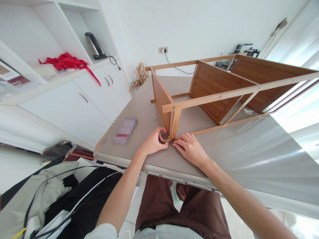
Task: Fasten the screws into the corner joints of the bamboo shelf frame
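A brown wooden shelf rack (211, 96) lies on its side on the grey table (149, 113), its panels standing upright. At the rack's near left corner, my left hand (154, 141) curls its thumb and fingers around the short end of the lower rail. Just to the right of that corner post, my right hand (190, 147) has its bent fingertips closed on the same rail near the joint. Both hands rest low, close to the table's front edge. What lies under the right fingertips is too small to make out. A screw head (174, 108) shows on the upper rail's end above the hands.
A blurred pale purple item (125, 131) lies on the table to the left. Dried plants (140, 75) stand behind it. An electric kettle (94, 45) and red ribbon (66, 62) sit on the white shelves. Clothes and cables (74, 192) are heaped at the lower left.
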Demonstrator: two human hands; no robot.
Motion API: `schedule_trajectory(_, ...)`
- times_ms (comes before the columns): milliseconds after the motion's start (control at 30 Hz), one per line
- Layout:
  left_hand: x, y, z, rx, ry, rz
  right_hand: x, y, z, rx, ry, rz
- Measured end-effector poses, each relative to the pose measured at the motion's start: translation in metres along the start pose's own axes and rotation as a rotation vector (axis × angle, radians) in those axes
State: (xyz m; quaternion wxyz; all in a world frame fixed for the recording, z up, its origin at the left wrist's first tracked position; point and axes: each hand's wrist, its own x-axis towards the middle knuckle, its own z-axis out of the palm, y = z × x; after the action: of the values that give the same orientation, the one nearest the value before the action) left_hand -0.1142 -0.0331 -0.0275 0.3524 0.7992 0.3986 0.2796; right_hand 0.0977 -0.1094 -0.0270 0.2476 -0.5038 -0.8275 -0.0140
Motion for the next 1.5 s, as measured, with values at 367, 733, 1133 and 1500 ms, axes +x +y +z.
schedule_trajectory(367, 0.0007, -0.0025, 0.0006, -0.006, 0.006, 0.001, -0.0015, -0.0005, -0.0015, 0.017, -0.013, -0.030)
schedule_trajectory(733, 0.0004, 0.0005, 0.0002, -0.018, 0.004, -0.017, -0.0005, -0.0017, -0.0028, 0.000, -0.014, -0.045)
schedule_trajectory(1133, 0.0007, -0.0001, 0.0007, -0.005, 0.005, -0.007, -0.0018, -0.0009, -0.0025, 0.021, -0.027, -0.083)
schedule_trajectory(1500, 0.0003, -0.0010, 0.0006, -0.017, 0.005, -0.007, -0.0028, -0.0015, -0.0029, -0.037, -0.012, -0.085)
